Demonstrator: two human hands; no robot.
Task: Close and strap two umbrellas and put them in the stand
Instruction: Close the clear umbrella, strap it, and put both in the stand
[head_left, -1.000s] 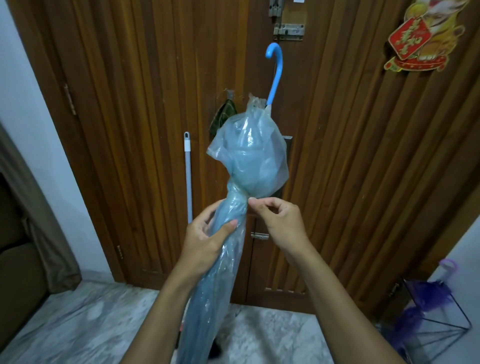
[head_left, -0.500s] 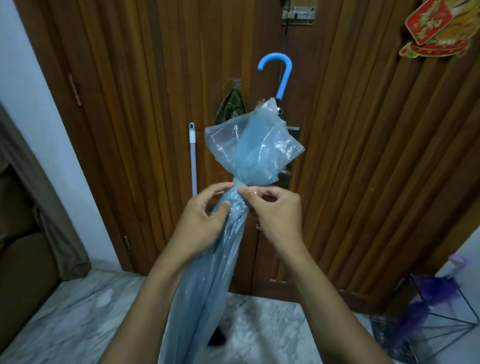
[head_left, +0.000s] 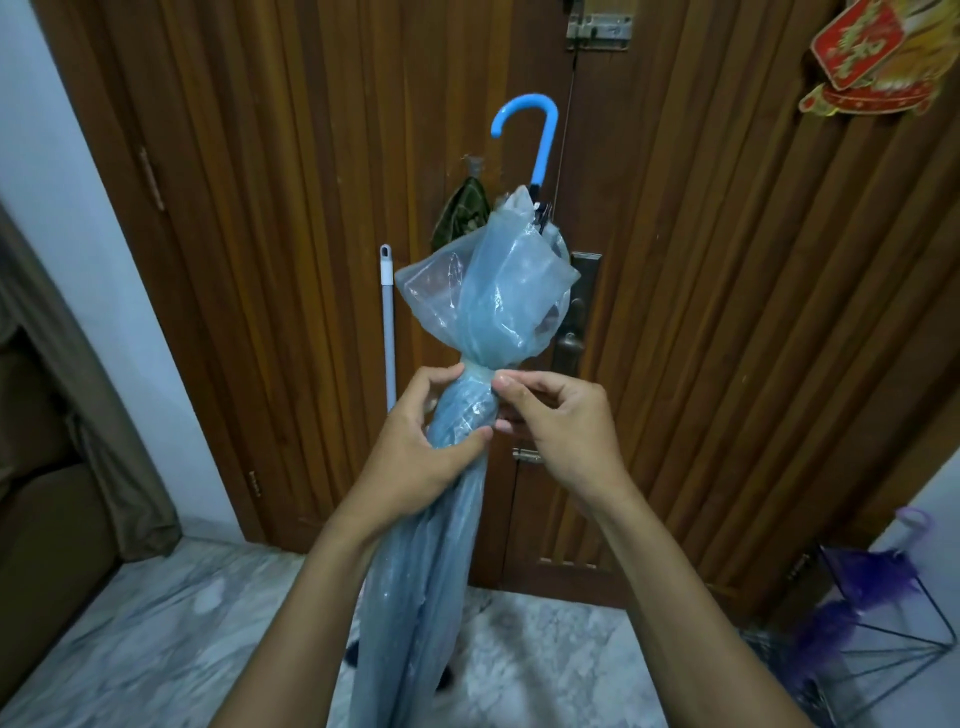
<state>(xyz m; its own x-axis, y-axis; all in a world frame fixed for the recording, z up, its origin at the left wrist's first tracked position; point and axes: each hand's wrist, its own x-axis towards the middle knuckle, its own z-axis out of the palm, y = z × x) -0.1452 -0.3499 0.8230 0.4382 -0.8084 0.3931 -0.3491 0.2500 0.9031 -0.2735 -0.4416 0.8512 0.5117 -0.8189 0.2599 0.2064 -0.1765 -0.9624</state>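
A translucent blue umbrella (head_left: 483, 306) stands upright in front of me, folded, its blue hooked handle (head_left: 540, 135) pointing up. My left hand (head_left: 421, 447) grips the gathered canopy just below a narrow waist where a strap circles it. My right hand (head_left: 556, 431) pinches at that strap on the umbrella's right side. Above the waist the canopy balloons out loosely. A purple umbrella (head_left: 852, 597) lies in the black wire stand (head_left: 930, 629) at the lower right corner.
A wooden slatted double door (head_left: 727, 312) with a latch fills the background. A grey mop or broom pole (head_left: 387, 332) leans against it. A brown sofa (head_left: 47, 545) and curtain stand at left. The floor is marble tile (head_left: 156, 639).
The umbrella has turned so the handle's hook shows side-on. Both hands rose slightly with it, and the right hand's fingers closed in on the strap at the waist.
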